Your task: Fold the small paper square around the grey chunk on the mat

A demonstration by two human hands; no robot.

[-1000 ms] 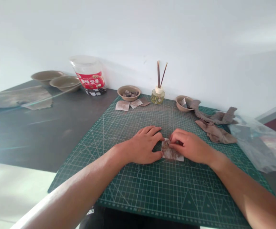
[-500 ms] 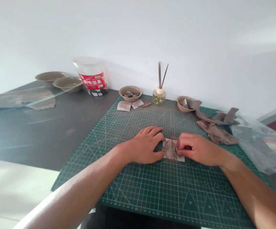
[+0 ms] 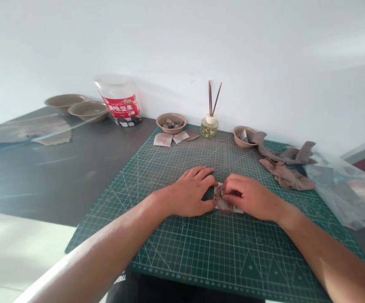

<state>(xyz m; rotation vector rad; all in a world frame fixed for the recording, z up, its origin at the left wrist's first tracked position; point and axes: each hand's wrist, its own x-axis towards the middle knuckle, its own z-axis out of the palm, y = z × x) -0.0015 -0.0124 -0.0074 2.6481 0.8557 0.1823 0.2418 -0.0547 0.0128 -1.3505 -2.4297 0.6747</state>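
Note:
A small whitish sheet (image 3: 229,206) smeared with brown dust lies flat on the green cutting mat (image 3: 182,248). My left hand (image 3: 195,191) rests spread on the mat, its thumb and a fingertip at the sheet's left edge. Over the sheet, my right hand (image 3: 245,194) has its thumb and fingers pinched together. Whatever sits in that pinch is small and covered by the fingers. The right hand also hides much of the sheet's right side.
Behind the hands stand a bowl of dark stone-like pieces (image 3: 171,123), dusty sheets (image 3: 162,139), a reed diffuser (image 3: 209,126) and another bowl (image 3: 244,139). Crumpled brown cloth (image 3: 291,174) and clear plastic (image 3: 343,189) lie right. A plastic tub (image 3: 122,105) and two bowls (image 3: 89,110) stand left.
My right hand has slid left across the sheet, closer to my left hand, still pinched. The left hand has stayed in place.

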